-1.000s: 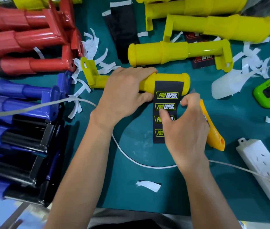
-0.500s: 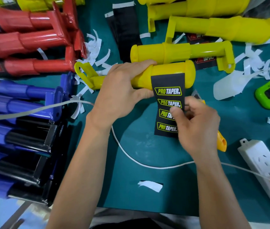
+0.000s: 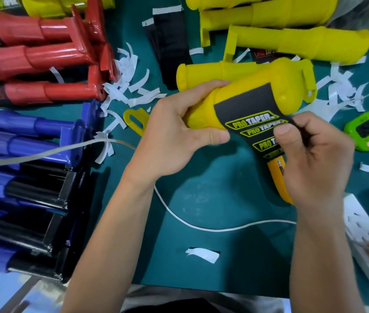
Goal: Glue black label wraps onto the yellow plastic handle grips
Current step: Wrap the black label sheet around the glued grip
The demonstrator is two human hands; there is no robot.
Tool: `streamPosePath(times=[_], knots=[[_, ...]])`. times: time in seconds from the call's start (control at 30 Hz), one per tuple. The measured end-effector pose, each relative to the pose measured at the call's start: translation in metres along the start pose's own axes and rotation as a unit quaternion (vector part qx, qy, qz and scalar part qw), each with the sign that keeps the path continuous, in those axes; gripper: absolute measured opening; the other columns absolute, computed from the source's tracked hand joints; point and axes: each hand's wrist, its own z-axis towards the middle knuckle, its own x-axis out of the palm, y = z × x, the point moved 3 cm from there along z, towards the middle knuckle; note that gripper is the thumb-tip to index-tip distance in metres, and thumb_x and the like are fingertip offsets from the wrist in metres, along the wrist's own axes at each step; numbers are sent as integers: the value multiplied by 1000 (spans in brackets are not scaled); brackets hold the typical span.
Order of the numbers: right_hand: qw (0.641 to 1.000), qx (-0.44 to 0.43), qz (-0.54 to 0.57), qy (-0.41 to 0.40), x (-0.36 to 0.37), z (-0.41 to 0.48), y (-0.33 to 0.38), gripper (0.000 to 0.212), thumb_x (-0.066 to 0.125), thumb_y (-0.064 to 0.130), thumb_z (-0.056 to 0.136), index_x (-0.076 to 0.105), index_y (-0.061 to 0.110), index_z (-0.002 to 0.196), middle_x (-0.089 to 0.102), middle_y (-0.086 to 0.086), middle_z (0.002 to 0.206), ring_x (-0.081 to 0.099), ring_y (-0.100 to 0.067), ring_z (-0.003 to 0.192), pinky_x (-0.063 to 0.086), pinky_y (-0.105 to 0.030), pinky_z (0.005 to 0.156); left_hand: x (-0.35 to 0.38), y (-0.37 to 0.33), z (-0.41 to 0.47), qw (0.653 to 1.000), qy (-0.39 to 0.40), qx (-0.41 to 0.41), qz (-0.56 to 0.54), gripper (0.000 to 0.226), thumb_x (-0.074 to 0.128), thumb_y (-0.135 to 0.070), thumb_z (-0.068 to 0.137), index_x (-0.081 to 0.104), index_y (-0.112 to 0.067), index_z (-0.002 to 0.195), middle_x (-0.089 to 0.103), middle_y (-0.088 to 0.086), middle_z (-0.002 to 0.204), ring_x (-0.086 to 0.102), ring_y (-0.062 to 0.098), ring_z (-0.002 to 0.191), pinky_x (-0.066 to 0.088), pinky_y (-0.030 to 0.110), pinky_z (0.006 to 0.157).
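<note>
Yellow handle grip (image 3: 288, 86) held tilted above teal mat (image 3: 201, 199), between both hands.
Left hand (image 3: 174, 136) fingers clamped round grip's narrower part, thumb underneath. Black label wrap (image 3: 246, 107) lies over grip's fat end just right of those fingers, its loose tail pinched between right hand (image 3: 314, 159) thumb and forefinger. Orange tool (image 3: 278, 179) on mat under right fingers. Green timer (image 3: 368, 129) right of right knuckles, apart.

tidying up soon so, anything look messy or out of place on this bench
Mostly litter: peeled white strips lie scattered over the green mat, thickest beside the red handles and near the green timer, one stray strip near the front edge. A white cord trails under both arms.
</note>
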Motion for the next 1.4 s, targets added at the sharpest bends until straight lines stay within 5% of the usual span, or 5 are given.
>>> streamPosePath(times=[0.4, 0.77, 1.1, 1.2, 1.4], knots=[[977, -26, 212, -21, -21, 32, 26, 21, 83, 53, 82, 72, 35, 84, 60, 6, 78, 44, -31, 73, 38, -55, 55, 54, -19, -20, 925, 205, -70, -313, 58, 54, -60, 91, 63, -3, 101, 65, 3, 83, 60, 14, 70, 49, 24, 70], [952, 34, 297, 61, 17, 31, 52, 59, 80, 53, 84, 43, 15, 110, 48, -37, 91, 50, -38, 67, 45, -34, 50, 79, -14, -35, 641, 379, -230, -626, 67, 47, -68, 87, 63, -5, 102, 48, 3, 45, 35, 16, 38, 34, 29, 53], [999, 15, -11, 45, 21, 44, 65, 40, 82, 42, 81, 63, 19, 108, 73, 12, 87, 74, -9, 80, 59, -33, 67, 55, 8, -2, 958, 82, -98, -257, 49, 47, -41, 102, 48, -9, 139, 62, 25, 123, 60, 36, 114, 51, 65, 97], [989, 15, -134, 60, 34, 43, 58, 43, 70, 59, 84, 70, 30, 116, 71, 18, 83, 70, -5, 85, 55, -31, 78, 50, 12, -1, 974, 81, -48, -204, 37, 61, -8, 97, 49, -7, 133, 67, 1, 117, 65, 10, 109, 55, 29, 93], [991, 104, 37, 82, 31, 1, 26, 81, 63, 58, 93, 31, 28, 161, 71, 7, 126, 73, -10, 102, 62, -31, 82, 45, 11, 3, 916, -13, -163, -366, 29, 49, -27, 97, 75, -15, 102, 76, 8, 87, 73, 24, 78, 62, 38, 72]])
